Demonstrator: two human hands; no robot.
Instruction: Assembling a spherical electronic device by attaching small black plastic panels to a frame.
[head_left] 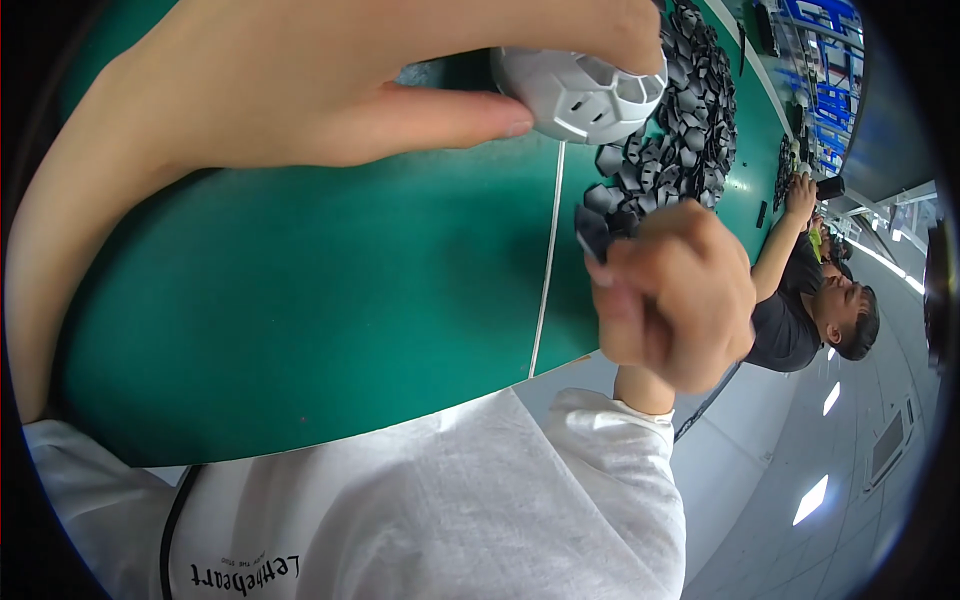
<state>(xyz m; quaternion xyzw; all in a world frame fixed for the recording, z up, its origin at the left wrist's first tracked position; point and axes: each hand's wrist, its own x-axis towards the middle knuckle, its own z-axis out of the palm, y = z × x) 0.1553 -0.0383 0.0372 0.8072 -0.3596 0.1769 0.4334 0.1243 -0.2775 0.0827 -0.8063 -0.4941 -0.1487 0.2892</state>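
My left hand (330, 90) reaches across the top of the view, its thumb and fingers closed around a white hollow plastic ball (585, 105). Openings with raised rims and small slots show on the ball's side. Lower and to the right, my right hand (685, 295), slightly blurred, pinches a small dark grey angular plastic piece (592, 232) between thumb and finger. That piece is apart from the ball. Just beyond the right hand spreads a heap of similar dark grey pieces (700, 120), close beside the ball.
A green work surface (330, 300) lies beneath my hands, crossed by a thin white line (548, 265). At the right, a co-worker in a black top (785, 330) has a hand (800, 198) on the same bench, near more dark pieces. Blue racks (825, 70) stand farther off.
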